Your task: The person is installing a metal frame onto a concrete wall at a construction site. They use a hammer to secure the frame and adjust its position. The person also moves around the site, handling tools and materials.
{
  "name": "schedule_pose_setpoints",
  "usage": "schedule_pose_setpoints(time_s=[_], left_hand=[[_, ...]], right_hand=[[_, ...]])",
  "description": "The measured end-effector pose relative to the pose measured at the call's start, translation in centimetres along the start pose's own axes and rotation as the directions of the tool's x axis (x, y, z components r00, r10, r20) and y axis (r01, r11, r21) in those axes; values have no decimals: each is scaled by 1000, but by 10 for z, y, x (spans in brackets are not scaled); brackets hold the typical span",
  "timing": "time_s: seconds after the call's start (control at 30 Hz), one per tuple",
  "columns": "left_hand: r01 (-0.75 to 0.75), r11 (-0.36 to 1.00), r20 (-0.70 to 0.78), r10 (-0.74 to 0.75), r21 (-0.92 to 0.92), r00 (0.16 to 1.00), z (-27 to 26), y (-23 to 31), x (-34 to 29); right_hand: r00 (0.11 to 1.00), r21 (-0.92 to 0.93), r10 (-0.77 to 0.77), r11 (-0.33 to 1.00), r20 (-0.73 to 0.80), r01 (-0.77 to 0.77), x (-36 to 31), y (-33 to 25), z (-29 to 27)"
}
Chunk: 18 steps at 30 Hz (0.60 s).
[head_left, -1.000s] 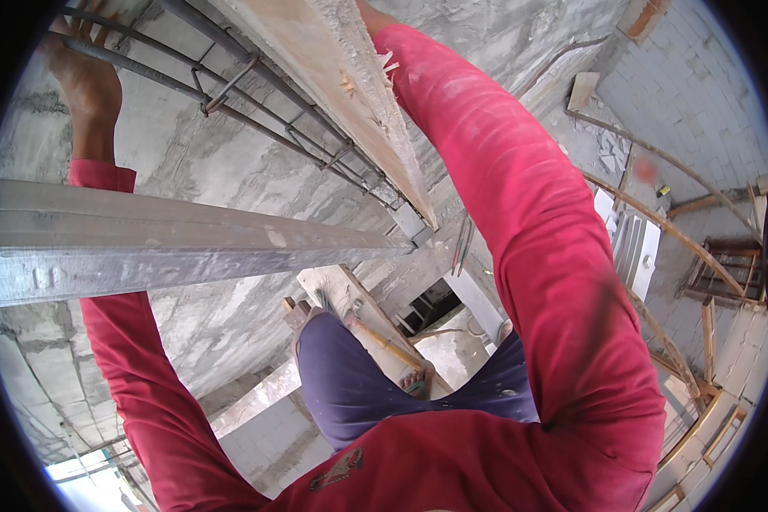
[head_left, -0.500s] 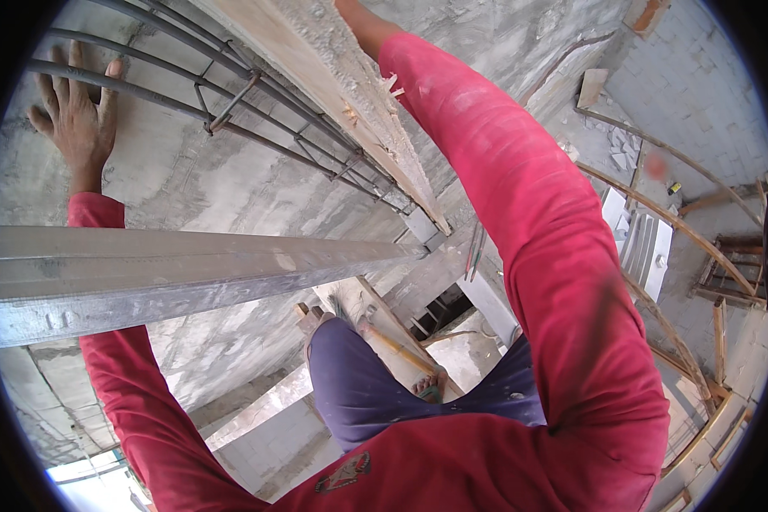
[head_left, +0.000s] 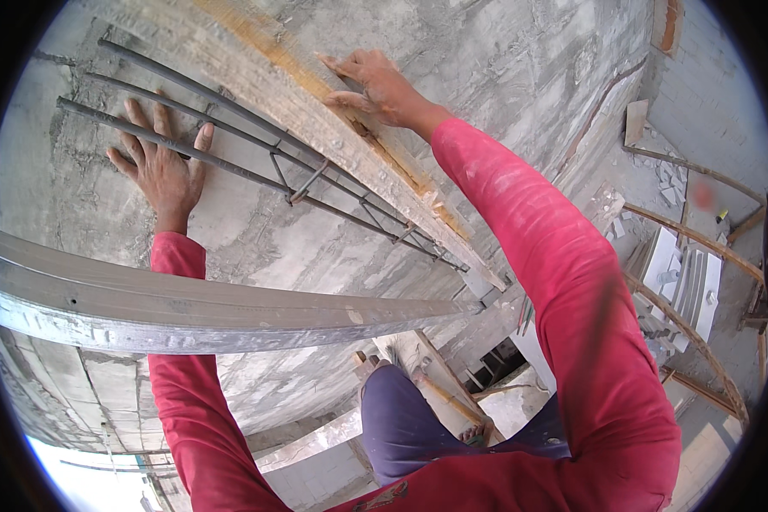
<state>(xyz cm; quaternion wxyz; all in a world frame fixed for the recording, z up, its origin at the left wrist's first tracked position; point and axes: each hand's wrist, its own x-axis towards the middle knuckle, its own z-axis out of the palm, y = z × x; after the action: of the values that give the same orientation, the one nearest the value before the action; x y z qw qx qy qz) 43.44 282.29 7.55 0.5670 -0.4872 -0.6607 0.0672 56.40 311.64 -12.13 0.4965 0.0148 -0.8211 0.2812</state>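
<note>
My left hand (head_left: 169, 171) lies against the rough grey concrete wall (head_left: 256, 196), fingers spread. Its fingertips reach behind the bars of a steel rebar cage (head_left: 316, 189), which slants down to the right. To the right of the cage runs a long wooden board (head_left: 350, 162) crusted with cement. My right hand (head_left: 382, 90) is at the board's far edge, thumb and forefinger stretched apart; the other fingers are partly hidden. A thick silver metal beam (head_left: 230, 314) crosses in front of my left forearm.
Below are my legs, a foot in a sandal (head_left: 472, 433) and a wooden plank (head_left: 452, 397). Down at the right lie pale panels (head_left: 691, 286), curved wooden strips (head_left: 700, 236) and broken rubble (head_left: 670, 183). A block wall (head_left: 717, 94) stands beyond.
The view has shifted, so the cage, board and beam appear lower and farther right. My right hand, mostly out of frame before, now shows at the board's edge. My left hand stays spread on the wall.
</note>
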Motion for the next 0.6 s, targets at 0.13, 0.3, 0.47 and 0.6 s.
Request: schedule_pose_setpoints(time_s=[0.13,0.3,0.47,0.6], left_hand=[[36,971,278,-103,236,955,0,-9,-5],[-76,995,12,75,65,997,10,-14,-13],[-82,996,-44,84,32,996,19,-14,-20],[-103,991,-9,104,87,995,22,-17,-26]], right_hand=[[999,26,30,999,14,-30,3,-8,-6],[995,59,86,994,51,-89,-2,-11,-9],[995,60,59,996,74,-64,-2,-9,-11],[992,50,72,996,102,-77,-1,-9,-11]])
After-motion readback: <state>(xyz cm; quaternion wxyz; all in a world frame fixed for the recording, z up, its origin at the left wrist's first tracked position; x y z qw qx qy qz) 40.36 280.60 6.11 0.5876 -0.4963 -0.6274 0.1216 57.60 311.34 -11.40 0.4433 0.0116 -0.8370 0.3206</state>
